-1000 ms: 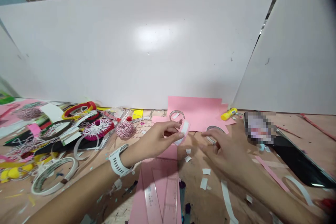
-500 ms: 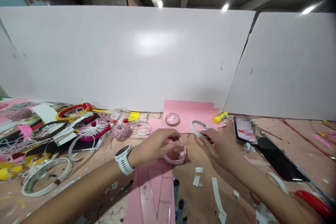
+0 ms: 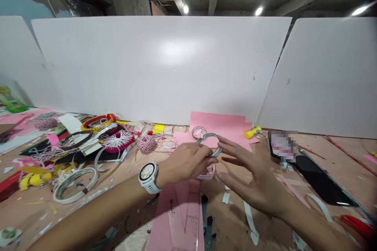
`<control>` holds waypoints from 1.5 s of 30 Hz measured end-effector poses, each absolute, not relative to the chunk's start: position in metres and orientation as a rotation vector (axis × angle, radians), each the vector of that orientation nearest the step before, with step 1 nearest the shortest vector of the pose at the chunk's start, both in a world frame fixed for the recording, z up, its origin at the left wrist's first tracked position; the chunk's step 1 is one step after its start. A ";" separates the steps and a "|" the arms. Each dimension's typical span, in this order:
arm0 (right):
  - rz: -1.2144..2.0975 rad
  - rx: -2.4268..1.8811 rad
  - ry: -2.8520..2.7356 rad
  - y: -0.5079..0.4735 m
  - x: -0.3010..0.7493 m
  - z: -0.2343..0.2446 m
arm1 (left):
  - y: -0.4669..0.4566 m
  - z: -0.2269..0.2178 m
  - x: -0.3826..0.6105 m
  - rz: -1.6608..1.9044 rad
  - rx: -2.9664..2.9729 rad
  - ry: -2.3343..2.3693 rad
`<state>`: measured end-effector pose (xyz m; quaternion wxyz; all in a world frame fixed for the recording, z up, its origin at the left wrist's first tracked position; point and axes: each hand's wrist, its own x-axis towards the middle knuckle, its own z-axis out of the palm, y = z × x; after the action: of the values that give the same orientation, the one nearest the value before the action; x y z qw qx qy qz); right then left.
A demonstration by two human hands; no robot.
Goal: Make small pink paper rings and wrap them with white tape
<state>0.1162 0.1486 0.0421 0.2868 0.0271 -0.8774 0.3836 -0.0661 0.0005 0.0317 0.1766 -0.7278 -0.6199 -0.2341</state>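
Pinching pale ring (image 3: 209, 136), opening tilted upward, left hand (image 3: 190, 160) curled, right hand (image 3: 255, 174) spread

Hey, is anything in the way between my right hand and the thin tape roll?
Nothing visible is: your right hand has its upper fingers right at the edge of the thin tape roll, seemingly touching it. Your left hand is on the opposite side; the pink ring sits lower, outside that path.

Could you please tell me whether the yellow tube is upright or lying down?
Lying down: the yellow tube stretches lengthwise on its side at the right edge of the pink paper.
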 end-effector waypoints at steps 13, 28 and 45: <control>1.137 -0.302 -2.097 0.150 0.108 0.027 | 0.000 0.025 -0.055 -0.558 -1.933 -1.814; 0.759 -0.289 -2.151 0.167 0.113 0.043 | 0.005 0.028 -0.073 -0.500 -1.779 -1.945; 0.445 -0.555 -2.445 0.230 0.120 0.062 | 0.009 0.021 -0.101 -0.327 -1.746 -1.897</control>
<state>0.1201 0.2297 0.0625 0.2933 -0.2084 -0.9180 0.1669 -0.1007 0.0086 0.0208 0.2681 -0.6474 -0.7031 -0.1212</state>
